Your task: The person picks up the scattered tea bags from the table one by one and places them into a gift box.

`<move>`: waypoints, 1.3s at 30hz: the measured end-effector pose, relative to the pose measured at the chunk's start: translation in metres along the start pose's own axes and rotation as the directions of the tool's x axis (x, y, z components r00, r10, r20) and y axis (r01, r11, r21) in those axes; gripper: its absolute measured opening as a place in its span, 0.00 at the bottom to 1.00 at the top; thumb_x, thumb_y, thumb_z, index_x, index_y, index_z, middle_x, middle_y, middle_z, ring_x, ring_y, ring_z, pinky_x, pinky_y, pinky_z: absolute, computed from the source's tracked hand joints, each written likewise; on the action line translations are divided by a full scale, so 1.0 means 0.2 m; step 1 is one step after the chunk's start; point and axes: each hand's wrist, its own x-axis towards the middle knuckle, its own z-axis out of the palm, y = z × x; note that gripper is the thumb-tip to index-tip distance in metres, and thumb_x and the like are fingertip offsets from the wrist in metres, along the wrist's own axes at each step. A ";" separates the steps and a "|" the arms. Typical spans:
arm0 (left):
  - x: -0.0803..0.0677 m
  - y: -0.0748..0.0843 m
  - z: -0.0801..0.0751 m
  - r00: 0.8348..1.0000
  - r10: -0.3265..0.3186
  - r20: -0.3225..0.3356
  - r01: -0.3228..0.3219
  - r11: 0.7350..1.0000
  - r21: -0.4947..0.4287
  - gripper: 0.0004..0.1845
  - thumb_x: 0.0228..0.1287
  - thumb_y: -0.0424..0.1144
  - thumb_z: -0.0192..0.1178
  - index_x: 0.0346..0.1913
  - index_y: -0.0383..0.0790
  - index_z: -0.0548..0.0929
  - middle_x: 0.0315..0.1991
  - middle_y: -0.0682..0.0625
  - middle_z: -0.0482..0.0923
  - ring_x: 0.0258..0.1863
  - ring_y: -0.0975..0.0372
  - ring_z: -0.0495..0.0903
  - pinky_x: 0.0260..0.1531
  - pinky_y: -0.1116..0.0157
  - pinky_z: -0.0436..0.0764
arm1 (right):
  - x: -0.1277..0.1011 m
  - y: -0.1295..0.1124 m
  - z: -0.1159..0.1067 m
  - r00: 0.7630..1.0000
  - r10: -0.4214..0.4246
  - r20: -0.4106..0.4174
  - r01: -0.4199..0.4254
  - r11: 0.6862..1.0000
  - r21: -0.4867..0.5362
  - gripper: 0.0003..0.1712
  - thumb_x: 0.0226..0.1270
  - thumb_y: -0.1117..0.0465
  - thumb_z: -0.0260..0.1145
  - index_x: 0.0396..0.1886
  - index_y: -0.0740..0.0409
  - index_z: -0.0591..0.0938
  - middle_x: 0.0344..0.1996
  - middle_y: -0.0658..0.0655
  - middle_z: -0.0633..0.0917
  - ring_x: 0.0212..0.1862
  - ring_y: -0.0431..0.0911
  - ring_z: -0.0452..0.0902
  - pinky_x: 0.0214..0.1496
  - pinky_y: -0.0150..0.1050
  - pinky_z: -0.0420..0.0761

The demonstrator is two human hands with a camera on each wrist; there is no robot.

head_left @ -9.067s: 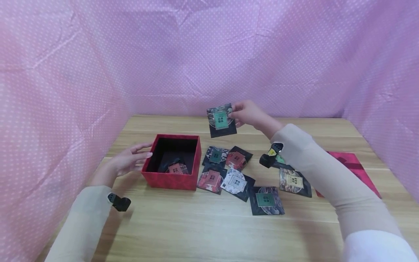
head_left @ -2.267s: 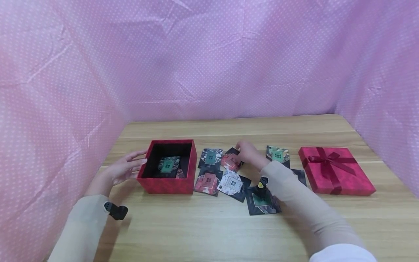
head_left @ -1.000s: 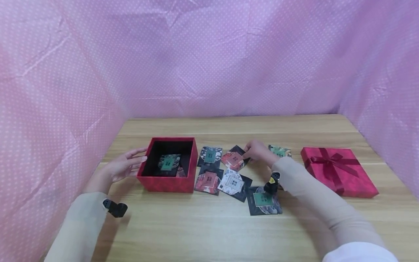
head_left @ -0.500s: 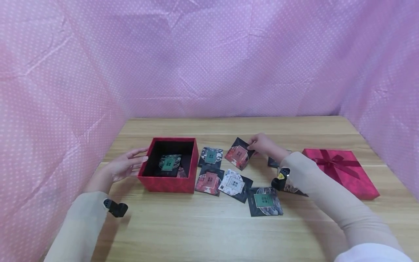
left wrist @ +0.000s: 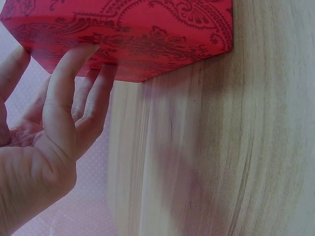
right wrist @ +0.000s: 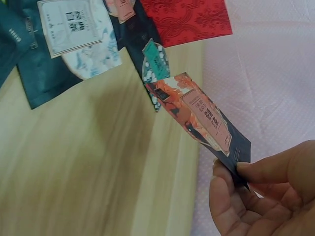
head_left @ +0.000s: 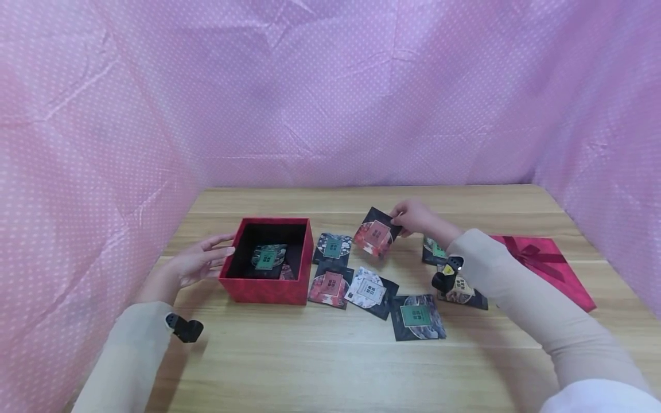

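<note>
My right hand [head_left: 415, 218] pinches a flat black sachet with a red label [head_left: 377, 232] by one corner, thumb on top. In the right wrist view the sachet [right wrist: 202, 115] tilts up over the table. At the left, my left hand [head_left: 198, 263] touches the side of the open red box [head_left: 268, 291] with extended fingertips. The left wrist view shows those fingers [left wrist: 61, 98] against the box's patterned wall [left wrist: 147, 34]. Inside the box lie a green-labelled sachet [head_left: 265, 260] and, partly hidden under it, a red-labelled one [head_left: 286, 272].
Several sachets lie right of the box, among them a white-patterned one [head_left: 370, 291] and a green-labelled one [head_left: 417, 316]. Two more, including a cream-labelled sachet [head_left: 462, 292], lie partly under the right forearm. The ribboned red lid [head_left: 555, 269] is at the far right, partly covered.
My right hand has picked up the red-labelled sachet from the group and raised it toward the back. Earlier, it put a green-labelled sachet in the box. The left hand has stayed at the box.
</note>
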 end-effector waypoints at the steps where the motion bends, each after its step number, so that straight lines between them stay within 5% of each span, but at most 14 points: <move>1: 0.00 0.00 0.00 1.000 -0.002 -0.001 0.002 1.000 0.002 0.36 0.71 0.40 0.52 0.75 0.41 0.46 0.46 0.60 0.79 0.46 0.67 0.80 0.47 0.64 0.81 | -0.01 -0.01 0.00 1.000 -0.006 0.000 0.006 1.000 -0.003 0.11 0.67 0.71 0.55 0.45 0.74 0.77 0.37 0.69 0.83 0.29 0.48 0.83 0.33 0.35 0.84; 10: 0.00 -0.01 0.00 1.000 0.000 -0.002 0.000 1.000 0.020 0.37 0.71 0.42 0.53 0.75 0.40 0.45 0.48 0.60 0.78 0.48 0.67 0.79 0.48 0.64 0.81 | -0.01 -0.09 -0.04 0.999 -0.045 -0.001 0.045 0.999 0.021 0.11 0.69 0.70 0.53 0.45 0.74 0.77 0.34 0.66 0.82 0.26 0.43 0.79 0.31 0.33 0.83; 18: 0.01 -0.01 -0.01 1.000 -0.006 -0.009 0.006 1.000 0.013 0.36 0.71 0.41 0.53 0.74 0.41 0.46 0.48 0.60 0.78 0.48 0.67 0.79 0.47 0.63 0.81 | 0.01 -0.22 -0.04 0.979 -0.198 -0.053 0.200 0.979 0.042 0.10 0.68 0.69 0.56 0.42 0.71 0.80 0.34 0.64 0.84 0.25 0.41 0.78 0.31 0.32 0.82; 27: 0.01 0.00 -0.01 1.000 0.007 0.010 -0.007 1.000 0.012 0.36 0.71 0.41 0.52 0.74 0.41 0.47 0.48 0.60 0.79 0.48 0.67 0.80 0.47 0.63 0.81 | -0.01 -0.44 0.05 0.972 -0.230 -0.048 0.231 0.972 0.037 0.10 0.68 0.70 0.56 0.42 0.72 0.80 0.35 0.66 0.84 0.21 0.37 0.74 0.26 0.28 0.79; 39: 0.02 0.00 -0.01 1.000 0.013 0.018 -0.013 1.000 0.012 0.34 0.72 0.40 0.52 0.73 0.41 0.48 0.47 0.61 0.79 0.48 0.67 0.80 0.47 0.63 0.81 | 0.03 -0.57 0.16 0.964 -0.267 -0.003 0.267 0.961 0.077 0.09 0.68 0.70 0.56 0.42 0.70 0.81 0.36 0.65 0.85 0.22 0.37 0.74 0.27 0.29 0.80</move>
